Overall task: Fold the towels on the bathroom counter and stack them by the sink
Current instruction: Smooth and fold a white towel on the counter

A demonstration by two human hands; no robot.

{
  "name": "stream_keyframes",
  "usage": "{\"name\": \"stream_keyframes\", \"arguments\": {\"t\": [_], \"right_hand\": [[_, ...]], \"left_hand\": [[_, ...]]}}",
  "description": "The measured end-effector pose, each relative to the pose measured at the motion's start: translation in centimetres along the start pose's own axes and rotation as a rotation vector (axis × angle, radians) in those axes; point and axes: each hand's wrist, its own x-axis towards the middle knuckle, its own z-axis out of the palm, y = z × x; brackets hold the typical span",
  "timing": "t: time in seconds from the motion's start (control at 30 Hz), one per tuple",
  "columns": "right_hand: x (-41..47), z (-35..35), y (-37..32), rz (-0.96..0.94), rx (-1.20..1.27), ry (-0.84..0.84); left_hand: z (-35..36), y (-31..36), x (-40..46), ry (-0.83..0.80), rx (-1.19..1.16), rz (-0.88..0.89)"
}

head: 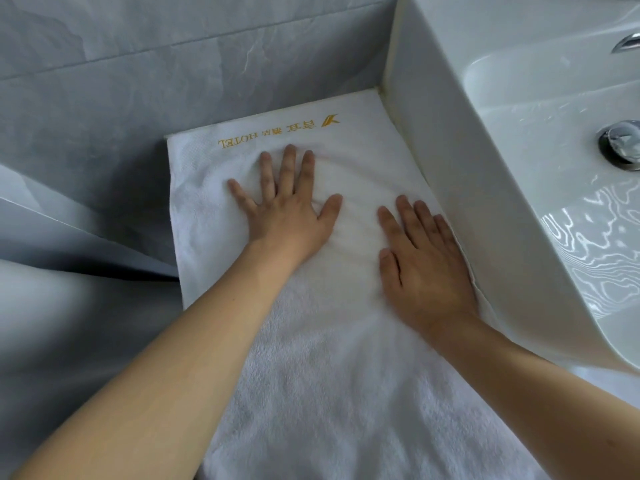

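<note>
1. A white towel (346, 358) lies flat on the grey counter (86, 341), running from the near edge of the view to the far wall, with its right edge just beside the outer side wall of the sink (450, 150).
2. Gold embroidered lettering (277, 131) with the word HOTEL sits near the towel's far edge and reads upside down from this view.
3. The left hand (287, 206) rests palm down on the far middle of the towel, fingers straight and spread apart, thumb out to the right.
4. The right hand (422, 261) lies palm down on the towel's right part, close to the sink wall; its fingers are straight and close together, with the thumb tucked alongside.
5. Soft creases curve across the cloth between and beyond the two hands.
6. The white sink fills the right of the view; a metal drain (621, 145) shows in its basin and part of a chrome tap (627, 41) at the far right.
7. Grey tiles (138, 64) cover the far wall behind the towel.
</note>
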Motion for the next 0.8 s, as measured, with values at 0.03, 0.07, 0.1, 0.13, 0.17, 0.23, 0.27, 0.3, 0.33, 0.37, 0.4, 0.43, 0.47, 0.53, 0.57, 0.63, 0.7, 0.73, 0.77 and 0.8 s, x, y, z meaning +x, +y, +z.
{"name": "stream_keyframes", "arguments": {"t": [0.03, 0.07, 0.1, 0.13, 0.17, 0.23, 0.27, 0.3, 0.33, 0.37, 0.4, 0.43, 0.47, 0.53, 0.57, 0.63, 0.7, 0.73, 0.77, 0.8], "right_hand": [[-0.1, 0.1, 0.0, -0.001, 0.000, -0.004], [-0.1, 0.1, 0.1, -0.002, 0.000, -0.003], [-0.1, 0.2, 0.2, -0.006, 0.006, -0.001], [-0.1, 0.2, 0.2, -0.011, 0.015, 0.001], [-0.1, 0.2, 0.2, -0.015, 0.023, 0.004], [0.0, 0.1, 0.1, -0.028, 0.027, 0.008], [-0.1, 0.0, 0.1, -0.032, 0.028, 0.005], [-0.2, -0.3, 0.1, -0.032, 0.038, 0.007], [-0.2, -0.6, 0.0, -0.027, 0.065, 0.020], [0.1, -0.9, -0.3, -0.022, 0.116, 0.069], [0.8, -1.3, -0.8, -0.026, 0.180, 0.150], [2.2, -1.7, -1.4, -0.048, 0.236, 0.264], [4.2, -2.1, -2.2, -0.079, 0.260, 0.369], [8.6, -3.2, -3.6, -0.146, 0.251, 0.360], [10.7, -3.5, -4.0, -0.187, 0.224, 0.258], [13.7, -2.6, -3.6, -0.234, 0.115, 0.026], [14.6, -1.0, -2.3, -0.219, -0.008, -0.061], [14.6, -0.4, -1.8, -0.211, -0.034, -0.045], [14.6, -0.2, -1.6, -0.207, -0.044, -0.027], [14.6, -0.1, -1.5, -0.202, -0.049, -0.020]], "left_hand": [[-0.1, -0.4, -0.1, 0.013, -0.001, -0.016], [-0.2, -1.0, -0.2, 0.032, -0.004, -0.030], [-0.3, -1.6, -0.3, 0.046, -0.008, -0.046], [-0.3, -2.3, -0.5, 0.046, -0.011, -0.063], [-0.2, -2.9, -0.8, 0.035, -0.013, -0.079], [0.0, -3.5, -1.5, 0.016, -0.008, -0.098], [0.1, -3.5, -1.7, 0.020, -0.003, -0.096], [0.0, -3.3, -1.8, 0.026, -0.006, -0.090], [-0.2, -3.2, -1.9, 0.032, -0.014, -0.090], [-0.2, -3.2, -1.9, 0.039, -0.020, -0.095], [-0.2, -3.1, -1.8, 0.046, -0.021, -0.096], [-0.1, -3.2, -1.7, 0.049, -0.018, -0.092], [-0.1, -3.2, -1.6, 0.047, -0.015, -0.089], [0.1, -3.3, -1.7, 0.046, -0.018, -0.092], [0.2, -3.3, -1.7, 0.052, -0.022, -0.095], [0.2, -3.4, -1.6, 0.053, -0.022, -0.095], [0.3, -3.6, -1.4, 0.039, -0.014, -0.084], [0.3, -3.8, -1.7, 0.037, -0.012, -0.074], [0.4, -4.0, -2.1, 0.036, -0.008, -0.057], [0.4, -4.2, -2.6, 0.030, 0.002, -0.035]]}}
